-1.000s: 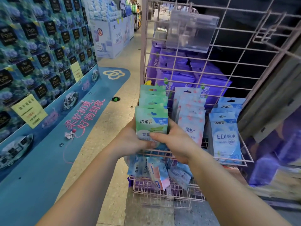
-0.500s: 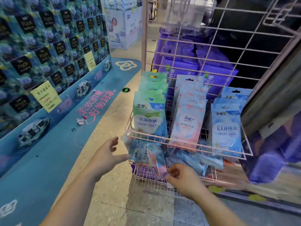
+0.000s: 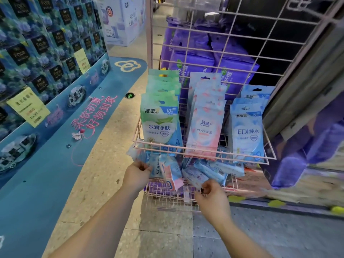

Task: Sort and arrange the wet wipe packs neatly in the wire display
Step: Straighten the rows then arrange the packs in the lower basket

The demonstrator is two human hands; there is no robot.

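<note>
A pink wire display [image 3: 202, 148] holds three upright rows of wet wipe packs on its upper shelf: green packs [image 3: 160, 125] at the left, pink packs [image 3: 205, 127] in the middle, blue packs [image 3: 247, 131] at the right. Below it, a lower wire basket [image 3: 167, 198] holds a loose jumble of several blue and pink packs. My left hand [image 3: 136, 174] pinches a blue pack [image 3: 154, 167] at the jumble's left end. My right hand [image 3: 212, 196] pinches the corner of another blue pack [image 3: 194, 175] in the jumble.
Purple bulk packs [image 3: 193, 58] are stacked behind the wire grid. A wall of dark tissue boxes with yellow price tags [image 3: 28, 107] runs along the left, over a blue floor graphic [image 3: 46, 164]. A wooden-looking post [image 3: 307, 86] stands at the right.
A second ago both hands held the front green pack on the upper shelf. They let it go, dropped down to the lower basket, and now each grips a pack in the jumble.
</note>
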